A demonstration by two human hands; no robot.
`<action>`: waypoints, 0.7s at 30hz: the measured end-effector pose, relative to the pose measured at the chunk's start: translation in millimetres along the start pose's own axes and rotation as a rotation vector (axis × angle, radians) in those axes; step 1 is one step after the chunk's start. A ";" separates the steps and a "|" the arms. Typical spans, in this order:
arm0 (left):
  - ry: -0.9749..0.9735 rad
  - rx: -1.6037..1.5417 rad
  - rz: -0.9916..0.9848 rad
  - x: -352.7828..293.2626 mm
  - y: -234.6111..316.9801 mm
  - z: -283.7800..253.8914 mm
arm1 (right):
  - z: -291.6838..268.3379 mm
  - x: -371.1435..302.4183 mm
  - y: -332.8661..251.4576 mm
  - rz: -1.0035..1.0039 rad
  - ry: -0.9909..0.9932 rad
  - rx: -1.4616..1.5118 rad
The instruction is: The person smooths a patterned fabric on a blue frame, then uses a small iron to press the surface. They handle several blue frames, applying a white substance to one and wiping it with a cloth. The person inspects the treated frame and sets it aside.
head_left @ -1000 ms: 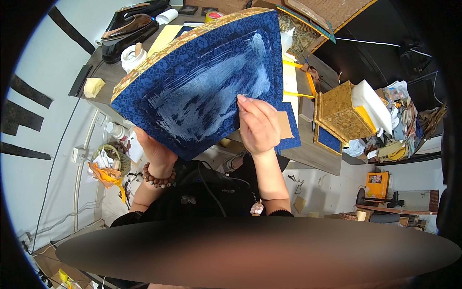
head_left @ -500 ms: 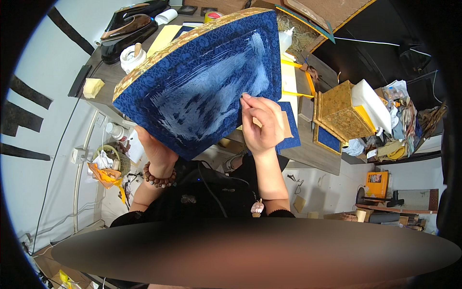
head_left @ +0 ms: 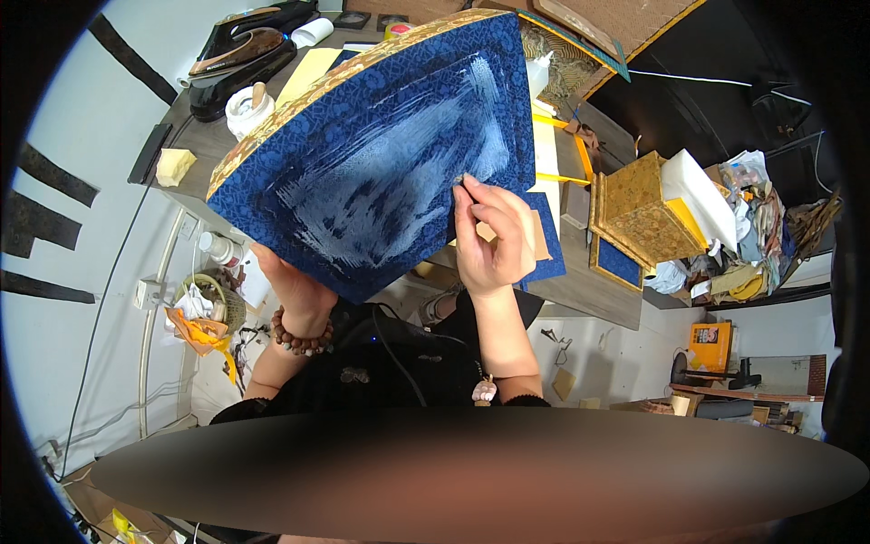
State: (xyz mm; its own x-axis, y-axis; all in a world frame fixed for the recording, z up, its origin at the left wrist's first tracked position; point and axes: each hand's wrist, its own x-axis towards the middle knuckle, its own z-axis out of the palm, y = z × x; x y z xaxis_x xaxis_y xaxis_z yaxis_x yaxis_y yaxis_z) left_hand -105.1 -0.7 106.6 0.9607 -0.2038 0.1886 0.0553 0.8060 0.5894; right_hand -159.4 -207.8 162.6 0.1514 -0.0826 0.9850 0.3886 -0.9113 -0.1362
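Bright white wall point(head_left: 45, 227) at nine o'clock, dark black panelling point(head_left: 725, 50) at two!
And just look at that wall: broad, straight-edged black strips point(head_left: 59, 174) run across it from nine o'clock to ten, a thin black cable point(head_left: 101, 313) trails down, and a slim white pipe point(head_left: 149, 363) rises at half past eight, right by a small white wall box point(head_left: 148, 295). Across the middle, a grey wood-grain table point(head_left: 594, 295) stretches from ten round past three! Pale whitish floor point(head_left: 612, 340) shows at eight and again at four, where a soft grey shadow point(head_left: 594, 367) lies over it. Up at two, a thin white cable point(head_left: 693, 79) crosses the panelling.
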 end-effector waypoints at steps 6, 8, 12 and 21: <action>-0.018 -0.012 0.030 -0.6 -1.4 -2.7 | 0.5 -0.2 -2.1 0.001 -0.018 -0.015; -0.029 -0.021 0.027 -0.7 -1.4 -3.3 | 1.4 -0.6 -1.6 0.011 -0.008 0.021; -0.034 -0.019 0.038 -0.7 -2.2 -3.6 | 2.6 -1.6 -1.5 0.009 0.019 0.036; -0.050 -0.035 0.025 -0.3 -2.6 -3.4 | -4.7 1.1 -0.7 -0.068 -0.117 -0.032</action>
State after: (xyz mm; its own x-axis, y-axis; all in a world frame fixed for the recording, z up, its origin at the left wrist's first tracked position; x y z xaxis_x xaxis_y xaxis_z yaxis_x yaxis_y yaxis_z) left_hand -104.6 -0.8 102.3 0.9471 -0.2102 0.2427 0.0416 0.8298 0.5566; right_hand -163.7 -209.1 164.3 0.2316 0.0253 0.9725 0.3724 -0.9258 -0.0646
